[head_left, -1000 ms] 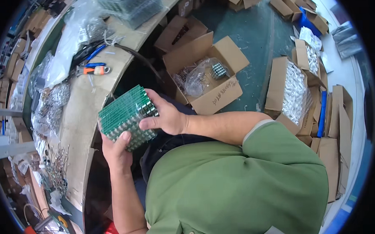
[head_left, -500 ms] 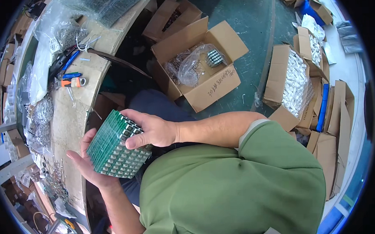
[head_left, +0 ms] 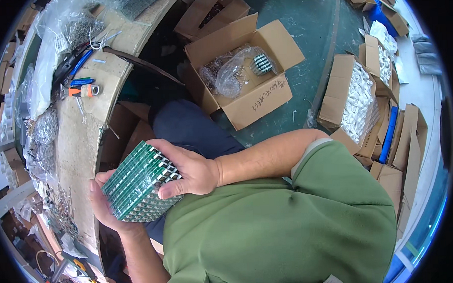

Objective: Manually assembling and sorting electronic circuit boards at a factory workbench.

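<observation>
Circuit-board stack (head_left: 135,180) drawn nearer shirt (head_left: 284,214): green, layered, silvery components (head_left: 148,209) studding side.

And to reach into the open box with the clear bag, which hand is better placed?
Probably the right hand: it holds the green board stack on the side nearer that box; the left hand supports the opposite side.

Bright, even light; straight edges bow near dark rims.
</observation>
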`<state>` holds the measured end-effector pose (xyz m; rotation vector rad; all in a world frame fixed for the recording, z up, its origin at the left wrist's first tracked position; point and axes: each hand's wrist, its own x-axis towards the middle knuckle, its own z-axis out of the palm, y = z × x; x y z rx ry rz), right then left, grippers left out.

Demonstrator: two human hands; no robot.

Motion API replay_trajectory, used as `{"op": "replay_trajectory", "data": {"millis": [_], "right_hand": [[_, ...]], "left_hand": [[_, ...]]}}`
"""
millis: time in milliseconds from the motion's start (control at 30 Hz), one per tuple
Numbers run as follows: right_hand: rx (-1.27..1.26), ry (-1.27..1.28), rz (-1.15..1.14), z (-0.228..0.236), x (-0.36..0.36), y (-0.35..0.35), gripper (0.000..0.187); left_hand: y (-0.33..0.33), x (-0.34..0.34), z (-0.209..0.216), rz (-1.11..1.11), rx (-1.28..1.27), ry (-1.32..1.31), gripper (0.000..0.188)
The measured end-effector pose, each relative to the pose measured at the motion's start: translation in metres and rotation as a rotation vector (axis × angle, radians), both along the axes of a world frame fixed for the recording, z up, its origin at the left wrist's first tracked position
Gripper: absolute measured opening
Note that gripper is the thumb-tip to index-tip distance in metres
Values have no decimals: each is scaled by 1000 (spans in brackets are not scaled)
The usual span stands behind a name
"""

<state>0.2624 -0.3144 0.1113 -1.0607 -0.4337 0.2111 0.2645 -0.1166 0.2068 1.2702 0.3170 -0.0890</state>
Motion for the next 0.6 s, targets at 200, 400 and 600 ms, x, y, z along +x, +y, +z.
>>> {"op": "replay_trajectory", "data": {"millis": [200, 400, 600], "right_hand": [[23, 68, 90, 3, 3, -6, 90], [-104, 162, 217, 5, 13, -15, 89], [-231, 237, 266, -2, 21, -18, 81]], "left_hand": [[6, -6, -7, 2, 74, 9, 38], [20, -15, -29, 14, -85, 34, 34], [-2, -26, -35, 199, -71, 203, 35]]}}
